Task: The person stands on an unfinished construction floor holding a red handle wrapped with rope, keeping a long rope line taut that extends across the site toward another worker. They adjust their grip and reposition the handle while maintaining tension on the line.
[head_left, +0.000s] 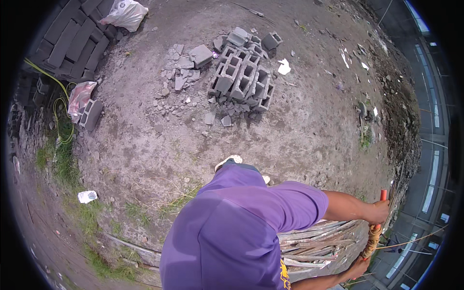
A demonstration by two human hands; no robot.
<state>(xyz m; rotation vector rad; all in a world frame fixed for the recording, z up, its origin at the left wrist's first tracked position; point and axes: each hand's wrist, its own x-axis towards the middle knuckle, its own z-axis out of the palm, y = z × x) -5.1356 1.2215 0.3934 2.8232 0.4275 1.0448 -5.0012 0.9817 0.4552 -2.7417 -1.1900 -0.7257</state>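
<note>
On the right side, both my arms reach out from a purple shirt. My left hand [379,211], the farther one, is closed around the upper part of an orange-red rod [383,195]. Tan rope [371,242] is wound thickly around this rod between my hands. Nearer the lower edge, my right hand [358,267] is closed at the rod's other end, beside the rope coil; its fingers are partly hidden. A strand of the rope runs off to the right from the coil.
Broken hollow concrete blocks [244,72] lie heaped with rubble on the dirt ahead. Stacked blocks [72,43] stand at far left, near a yellow-green hose [62,87]. Long wooden strips [314,244] lie beneath my arms. A building structure [430,159] runs along the right.
</note>
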